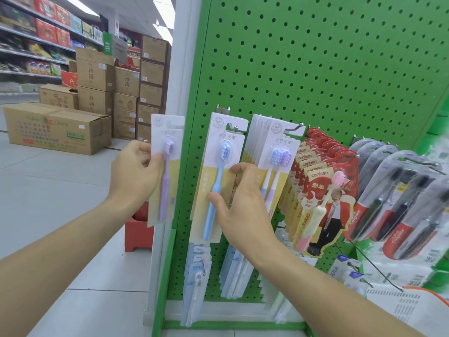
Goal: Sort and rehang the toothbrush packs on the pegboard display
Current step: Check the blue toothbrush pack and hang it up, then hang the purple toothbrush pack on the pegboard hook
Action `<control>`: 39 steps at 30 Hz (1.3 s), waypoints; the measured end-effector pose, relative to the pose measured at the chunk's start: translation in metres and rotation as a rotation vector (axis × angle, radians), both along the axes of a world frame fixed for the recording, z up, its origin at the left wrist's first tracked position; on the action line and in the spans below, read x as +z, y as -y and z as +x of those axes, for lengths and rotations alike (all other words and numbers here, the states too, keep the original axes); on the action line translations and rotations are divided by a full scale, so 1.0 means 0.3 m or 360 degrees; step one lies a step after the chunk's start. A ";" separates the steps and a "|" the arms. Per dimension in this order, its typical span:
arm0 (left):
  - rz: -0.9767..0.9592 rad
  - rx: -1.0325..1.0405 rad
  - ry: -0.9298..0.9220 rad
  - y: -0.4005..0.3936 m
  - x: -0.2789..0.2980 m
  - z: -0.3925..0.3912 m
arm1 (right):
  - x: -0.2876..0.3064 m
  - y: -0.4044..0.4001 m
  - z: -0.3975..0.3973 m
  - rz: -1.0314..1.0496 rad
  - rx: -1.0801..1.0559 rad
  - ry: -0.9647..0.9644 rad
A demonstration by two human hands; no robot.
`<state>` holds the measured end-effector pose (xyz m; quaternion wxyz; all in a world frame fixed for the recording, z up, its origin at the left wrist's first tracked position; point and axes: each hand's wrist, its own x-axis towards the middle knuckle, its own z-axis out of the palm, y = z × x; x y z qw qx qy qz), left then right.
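Note:
On the green pegboard a white-and-yellow pack with a blue toothbrush hangs from a metal hook. My right hand pinches that pack at its right edge, thumb on the front. My left hand grips a matching pack with a purple toothbrush, held in the air left of the board's edge. To the right hang several twin-brush packs, red canban packs and Colgate blister packs.
More pale packs hang on the lower row. A white post borders the board on the left. Cardboard boxes are stacked on the tiled aisle floor, and a red stool stands by the board's base.

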<state>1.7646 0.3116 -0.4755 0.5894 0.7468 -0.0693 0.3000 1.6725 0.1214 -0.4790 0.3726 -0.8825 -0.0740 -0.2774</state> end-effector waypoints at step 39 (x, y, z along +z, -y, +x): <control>0.0147 -0.1008 -0.0659 0.178 -0.264 -0.491 | -0.142 0.097 -0.242 0.1002 0.0202 -0.0760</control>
